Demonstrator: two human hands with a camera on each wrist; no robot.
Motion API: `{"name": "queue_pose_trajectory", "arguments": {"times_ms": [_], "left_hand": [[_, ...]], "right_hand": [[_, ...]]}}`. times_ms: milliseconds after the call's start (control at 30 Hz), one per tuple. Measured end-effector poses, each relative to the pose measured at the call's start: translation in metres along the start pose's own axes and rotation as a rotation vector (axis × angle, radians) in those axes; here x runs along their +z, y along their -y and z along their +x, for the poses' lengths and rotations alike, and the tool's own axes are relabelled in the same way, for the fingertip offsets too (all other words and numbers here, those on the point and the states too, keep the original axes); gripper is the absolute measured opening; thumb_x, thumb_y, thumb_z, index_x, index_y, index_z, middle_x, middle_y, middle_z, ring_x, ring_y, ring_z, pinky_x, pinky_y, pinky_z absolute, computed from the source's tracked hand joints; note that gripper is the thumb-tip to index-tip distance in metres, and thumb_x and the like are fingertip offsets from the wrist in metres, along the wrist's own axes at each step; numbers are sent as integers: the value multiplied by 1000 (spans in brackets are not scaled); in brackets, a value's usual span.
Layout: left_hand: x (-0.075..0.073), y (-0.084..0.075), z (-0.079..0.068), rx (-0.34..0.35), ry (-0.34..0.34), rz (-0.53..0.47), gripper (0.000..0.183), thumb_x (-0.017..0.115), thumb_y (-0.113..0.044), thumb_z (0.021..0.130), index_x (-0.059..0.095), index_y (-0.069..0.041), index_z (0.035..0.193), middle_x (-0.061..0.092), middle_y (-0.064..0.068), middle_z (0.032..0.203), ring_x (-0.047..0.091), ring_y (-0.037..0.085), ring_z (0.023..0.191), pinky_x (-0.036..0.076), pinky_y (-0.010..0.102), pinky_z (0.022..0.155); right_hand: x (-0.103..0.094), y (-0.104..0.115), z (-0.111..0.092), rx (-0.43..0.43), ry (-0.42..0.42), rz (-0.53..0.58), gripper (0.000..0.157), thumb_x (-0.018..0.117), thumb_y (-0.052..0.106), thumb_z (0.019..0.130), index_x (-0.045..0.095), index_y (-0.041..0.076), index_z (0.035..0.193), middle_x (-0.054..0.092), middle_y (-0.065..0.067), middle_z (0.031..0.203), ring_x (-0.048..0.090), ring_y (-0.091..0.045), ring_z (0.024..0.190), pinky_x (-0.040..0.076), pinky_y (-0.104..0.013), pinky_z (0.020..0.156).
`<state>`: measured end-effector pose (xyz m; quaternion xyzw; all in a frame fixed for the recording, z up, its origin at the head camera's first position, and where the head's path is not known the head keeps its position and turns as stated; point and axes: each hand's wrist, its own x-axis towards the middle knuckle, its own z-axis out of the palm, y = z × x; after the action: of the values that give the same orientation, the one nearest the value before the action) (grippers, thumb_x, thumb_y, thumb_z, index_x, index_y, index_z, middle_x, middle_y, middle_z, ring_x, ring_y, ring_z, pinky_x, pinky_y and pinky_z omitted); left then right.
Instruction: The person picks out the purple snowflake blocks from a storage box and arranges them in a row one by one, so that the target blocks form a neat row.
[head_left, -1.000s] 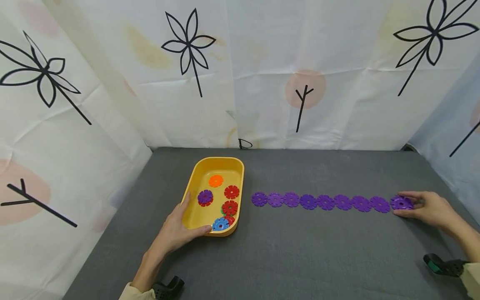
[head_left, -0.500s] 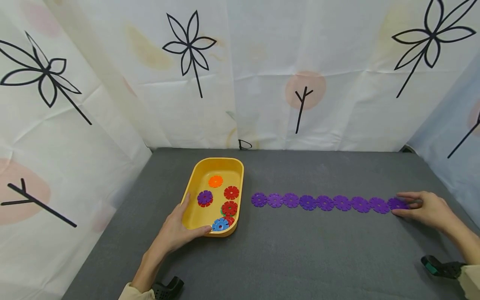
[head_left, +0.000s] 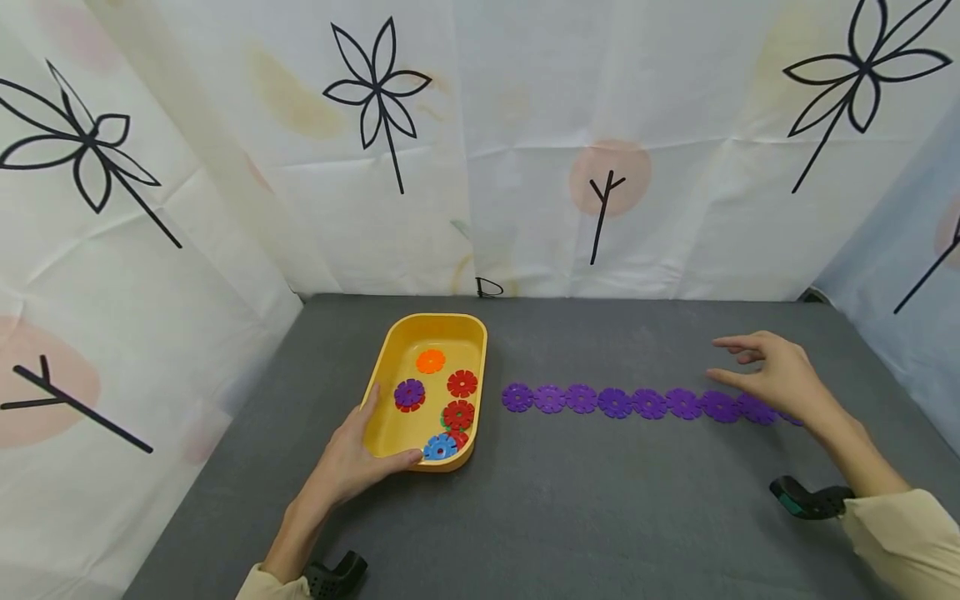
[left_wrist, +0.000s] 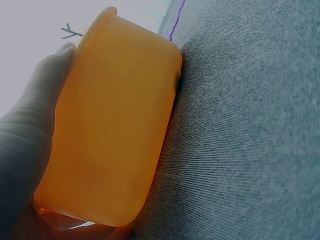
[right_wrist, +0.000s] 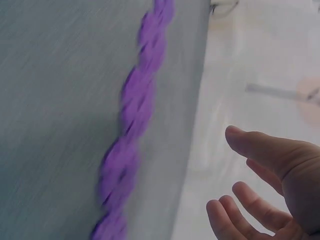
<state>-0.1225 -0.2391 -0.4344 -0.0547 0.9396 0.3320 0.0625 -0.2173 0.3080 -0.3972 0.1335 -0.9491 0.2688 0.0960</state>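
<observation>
My left hand (head_left: 348, 462) grips the near left corner of a yellow tray (head_left: 459, 327), thumb along the near rim and fingers at the left side. In the left wrist view, the thumb and fingers wrap the tray's outer wall (left_wrist: 110, 120). Purple flower-shaped discs (head_left: 615, 403) lie in a long overlapping row to the right of the tray. Above the right part of this row hovers my right hand (head_left: 772, 375), thumb and fingers apart, holding nothing. Its wrist partly hides the row's right end. The right wrist view shows the purple row (right_wrist: 119, 172) blurred beside the hand (right_wrist: 280, 185).
Inside the tray are an orange disc (head_left: 431, 361), red discs (head_left: 462, 383), a purple disc (head_left: 409, 392) over a red one, and a blue disc (head_left: 439, 447). Grey cloth (head_left: 600, 517) covers the table. White patterned curtains (head_left: 525, 208) enclose the back and sides.
My right hand has let go of the purple disc at the row's right end and moved left and up over the row. The left hand and tray stay put.
</observation>
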Motion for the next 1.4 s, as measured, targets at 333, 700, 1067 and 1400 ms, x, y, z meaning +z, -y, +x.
{"name": "queue_pose_trajectory", "arguments": {"times_ms": [333,700,1067,1400], "left_hand": [[2,0,1,-13,-3,5,127,81,-68,72,8,-24,166,35,20,158,49,33,126,49,51,106],[1,-2,1,-16,-7,12,128,81,-68,72,8,-23,166,35,20,158,48,35,129,47,54,108],[2,-1,1,-11,-16,7,128,82,-68,72,9,-23,166,37,20,157,48,35,129,46,55,107],[1,-1,1,-22,-7,10,127,81,-68,72,8,-22,166,35,21,159,47,37,131,45,57,108]], "right_hand": [[17,73,31,-140,46,105,47,83,17,86,69,-1,127,65,-24,117,65,-43,103,60,-49,80],[44,143,59,-246,126,216,46,81,14,87,69,1,129,65,-22,123,63,-39,109,60,-46,85],[84,223,83,-349,197,361,46,83,19,86,71,5,129,68,-15,120,63,-29,105,61,-37,84],[136,268,109,-365,163,487,37,82,20,88,74,7,121,71,-14,117,67,-29,103,60,-32,85]]}}
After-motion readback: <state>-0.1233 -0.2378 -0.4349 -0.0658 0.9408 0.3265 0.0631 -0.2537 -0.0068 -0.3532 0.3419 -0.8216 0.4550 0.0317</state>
